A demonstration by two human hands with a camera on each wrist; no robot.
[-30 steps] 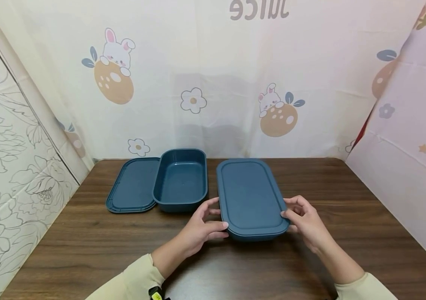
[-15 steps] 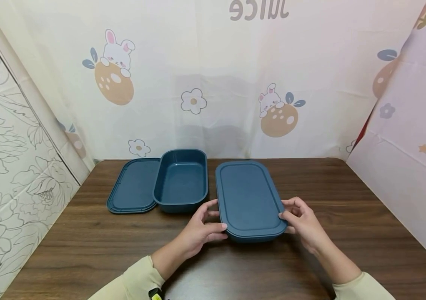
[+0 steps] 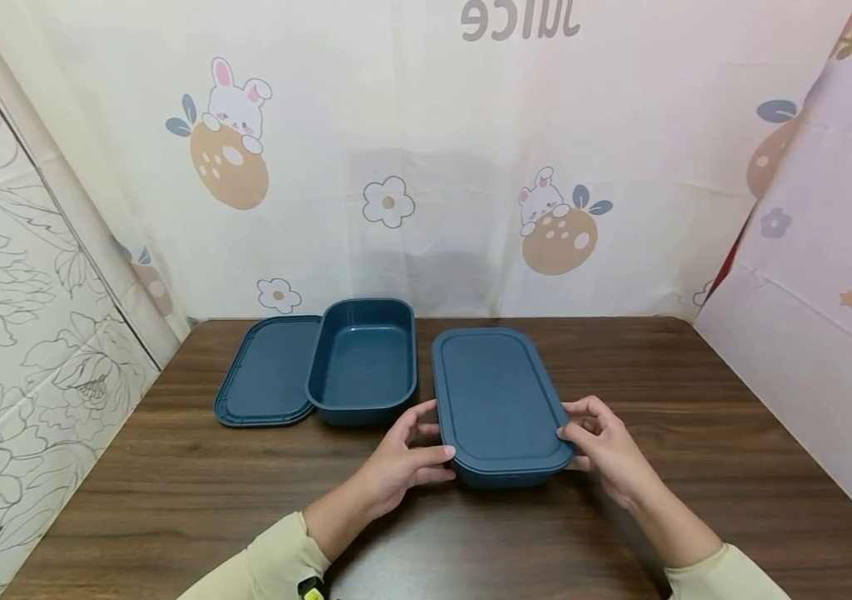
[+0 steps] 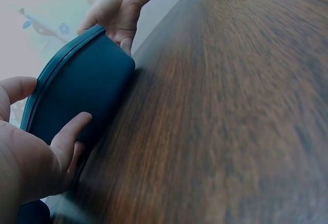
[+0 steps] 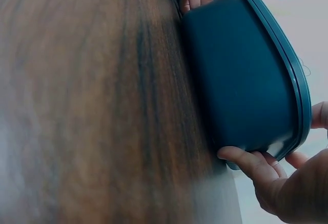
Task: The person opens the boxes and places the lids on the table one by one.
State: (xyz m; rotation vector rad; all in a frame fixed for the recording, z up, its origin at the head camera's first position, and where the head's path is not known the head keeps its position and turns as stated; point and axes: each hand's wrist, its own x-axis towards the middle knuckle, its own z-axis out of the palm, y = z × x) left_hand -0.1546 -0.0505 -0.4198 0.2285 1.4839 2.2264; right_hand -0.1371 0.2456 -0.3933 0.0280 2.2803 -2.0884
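Note:
A dark blue rectangular food container with its lid on (image 3: 501, 400) is between my two hands, right of the table's middle. My left hand (image 3: 399, 462) holds its near left corner, thumb at the lid's rim and other fingers along the side. On the near right corner, my right hand (image 3: 613, 450) grips it with the thumb on the lid's edge. In the left wrist view the container's wall (image 4: 82, 88) shows, low over the table. From the right wrist view, the lid's rim (image 5: 287, 55) looks seated along the visible side. The container's inside is hidden.
An uncovered blue container (image 3: 366, 367) stands left of the lidded one, nothing seen inside it. Beside it a matching lid (image 3: 268, 375) lies flat, its right edge hidden by the container. A printed curtain (image 3: 441, 108) hangs behind the wooden table (image 3: 171, 500).
The lidded container's far end has come lower in the head view, and its near end has shifted slightly left. Both hands have kept their grip and moved very little.

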